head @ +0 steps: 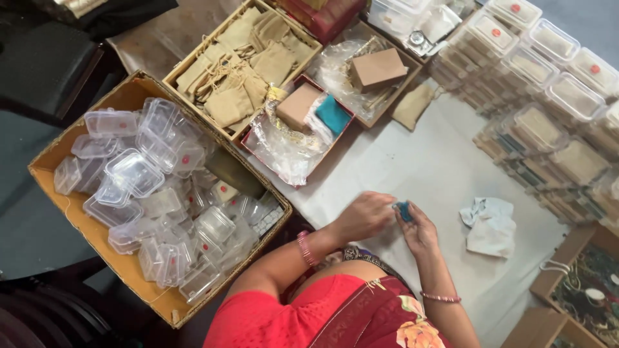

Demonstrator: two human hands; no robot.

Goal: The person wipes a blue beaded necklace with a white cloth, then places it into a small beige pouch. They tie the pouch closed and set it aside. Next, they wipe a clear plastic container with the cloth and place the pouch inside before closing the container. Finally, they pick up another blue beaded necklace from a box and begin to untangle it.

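Two hands' fingers [394,216] pinching a teal piece [404,210] — crumpled cloth [490,224] beside, box of clear tubs [138,193] left.

small teal item [404,210], white cloth [438,167], tan pouches [242,58], clear plastic boxes [135,174], red floral garment [361,316]

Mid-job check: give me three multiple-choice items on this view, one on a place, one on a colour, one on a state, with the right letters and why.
1. Where does the crumpled white cloth lie?
A. in the cardboard box
B. on the white sheet beside the right hand
C. on the tan pouches

2. What colour is the small thing held between both hands?
A. teal
B. yellow
C. black

3. How are the clear plastic tubs in the cardboard box?
A. neatly stacked
B. piled loosely
C. absent

Key: B, it rests on the white sheet near the right hand; A, teal shows between left hand and right; B, they lie jumbled.
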